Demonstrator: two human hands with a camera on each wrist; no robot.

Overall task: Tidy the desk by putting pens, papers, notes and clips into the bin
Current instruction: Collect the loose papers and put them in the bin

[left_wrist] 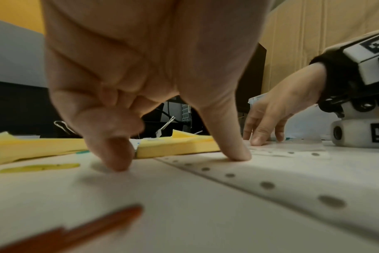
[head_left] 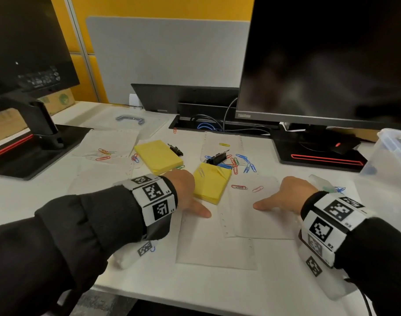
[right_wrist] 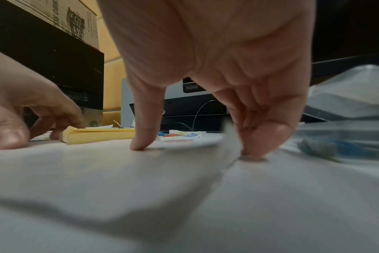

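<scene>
Several white perforated paper sheets (head_left: pixel 215 245) overlap at the desk's front middle. My left hand (head_left: pixel 190 197) presses on them; its thumb (left_wrist: pixel 234 150) and a bent finger (left_wrist: pixel 117 157) touch the paper beside a yellow note pad (head_left: pixel 212 182). My right hand (head_left: pixel 281 195) rests on another sheet (head_left: pixel 259 222), thumb (right_wrist: pixel 141 138) and fingertips (right_wrist: pixel 264 143) down, and the paper ridges up between them. A second yellow pad (head_left: pixel 158 156), coloured paper clips (head_left: pixel 240 164) and black binder clips (head_left: pixel 216 158) lie behind. The clear plastic bin (head_left: pixel 393 151) stands at the right edge.
Two dark monitors stand on bases, left (head_left: pixel 35 147) and right (head_left: pixel 320 156), with a cable tray (head_left: pixel 217 126) between them. A mouse (head_left: pixel 341 147) lies on the right base. A clear bag (head_left: pixel 131 119) lies at the back. More sheets (head_left: pixel 108 142) and clips are at the left.
</scene>
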